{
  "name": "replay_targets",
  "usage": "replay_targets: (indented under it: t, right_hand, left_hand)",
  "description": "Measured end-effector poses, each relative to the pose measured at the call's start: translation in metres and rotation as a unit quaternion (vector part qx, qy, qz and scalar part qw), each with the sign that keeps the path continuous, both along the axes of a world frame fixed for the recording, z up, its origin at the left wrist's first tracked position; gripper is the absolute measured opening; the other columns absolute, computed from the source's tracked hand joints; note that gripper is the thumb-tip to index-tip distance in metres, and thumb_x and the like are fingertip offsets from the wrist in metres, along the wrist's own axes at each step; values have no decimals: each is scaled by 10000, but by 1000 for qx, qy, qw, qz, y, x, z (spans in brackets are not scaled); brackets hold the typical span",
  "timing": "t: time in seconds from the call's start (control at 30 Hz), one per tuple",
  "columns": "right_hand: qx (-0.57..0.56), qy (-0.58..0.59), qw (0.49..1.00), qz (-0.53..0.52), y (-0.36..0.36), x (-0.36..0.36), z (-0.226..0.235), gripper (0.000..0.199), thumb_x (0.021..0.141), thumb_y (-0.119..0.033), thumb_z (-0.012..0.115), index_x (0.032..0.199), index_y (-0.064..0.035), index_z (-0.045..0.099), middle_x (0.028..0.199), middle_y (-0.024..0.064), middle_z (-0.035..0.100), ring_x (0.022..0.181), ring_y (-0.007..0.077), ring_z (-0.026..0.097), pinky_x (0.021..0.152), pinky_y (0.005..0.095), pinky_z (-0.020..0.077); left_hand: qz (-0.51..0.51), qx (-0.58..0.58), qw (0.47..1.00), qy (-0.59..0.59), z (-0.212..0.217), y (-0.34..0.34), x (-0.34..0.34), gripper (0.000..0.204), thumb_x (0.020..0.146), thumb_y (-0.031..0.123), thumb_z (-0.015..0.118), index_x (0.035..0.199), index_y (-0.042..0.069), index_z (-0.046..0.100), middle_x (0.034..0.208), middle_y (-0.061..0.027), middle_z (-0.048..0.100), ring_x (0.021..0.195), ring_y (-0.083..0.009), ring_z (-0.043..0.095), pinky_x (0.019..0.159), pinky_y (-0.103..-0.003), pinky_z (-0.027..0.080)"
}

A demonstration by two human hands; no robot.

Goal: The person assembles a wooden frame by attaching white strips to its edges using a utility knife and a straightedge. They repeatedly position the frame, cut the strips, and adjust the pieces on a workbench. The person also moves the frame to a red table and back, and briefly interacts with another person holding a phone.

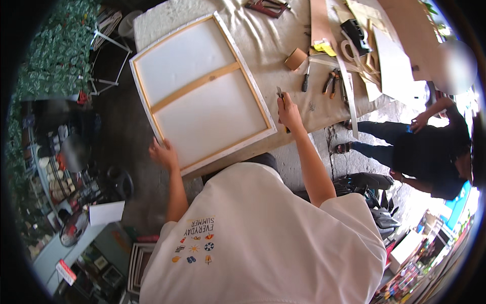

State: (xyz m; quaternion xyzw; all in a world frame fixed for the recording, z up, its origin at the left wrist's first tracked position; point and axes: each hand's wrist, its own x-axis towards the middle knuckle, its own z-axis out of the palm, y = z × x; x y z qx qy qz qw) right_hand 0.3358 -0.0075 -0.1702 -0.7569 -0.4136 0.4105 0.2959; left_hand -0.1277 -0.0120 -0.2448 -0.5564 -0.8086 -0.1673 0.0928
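Note:
A stretched canvas [202,109] lies face down on the cloth-covered table [268,45], its wooden bars and middle crossbar showing. My left hand [164,154] holds the canvas by its left edge near the lower corner, fingers curled around the frame. Just beyond the right edge, my right hand [289,112] is closed around a utility knife [280,92]. The knife's metal tip points up and away from me, and most of its handle is hidden in my fist.
Right of the canvas lie a roll of brown tape [295,59], a screwdriver [306,78] and pliers [330,83]. A staple gun [267,7] sits at the far edge. Board scraps [392,61] pile up at right. Another person [425,147] stands beyond the table.

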Motion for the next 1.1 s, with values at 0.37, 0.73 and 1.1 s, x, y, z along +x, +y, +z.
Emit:
replay_targets:
  t: [0.37,0.73,1.1]
  right_hand:
    - [-75,93,992,-47,-70,28,-29,262,996,-261,593,1051,-5,598,688,97,647,493,173,611,432,331,482]
    - [-58,62,996,-11,-99,-8,-68,354,949,-255,694,1200,-26,593,791,62,658,491,126,551,361,274,417]
    - [-11,-253,966,49,-46,10,-63,357,1015,-354,562,1034,-5,633,841,205,691,629,344,668,485,463,510]
  left_hand:
    - [-311,-278,876,-243,32,-53,115,301,889,265,733,1069,37,653,1038,-140,637,969,-346,622,853,-417,511]
    - [-203,19,957,-208,16,102,45,327,835,202,764,1101,80,617,1134,-148,619,1129,-349,563,971,-454,456]
    - [118,90,953,-265,35,-65,-84,506,924,285,670,1347,47,528,1330,-228,557,1245,-413,531,1062,-507,422]
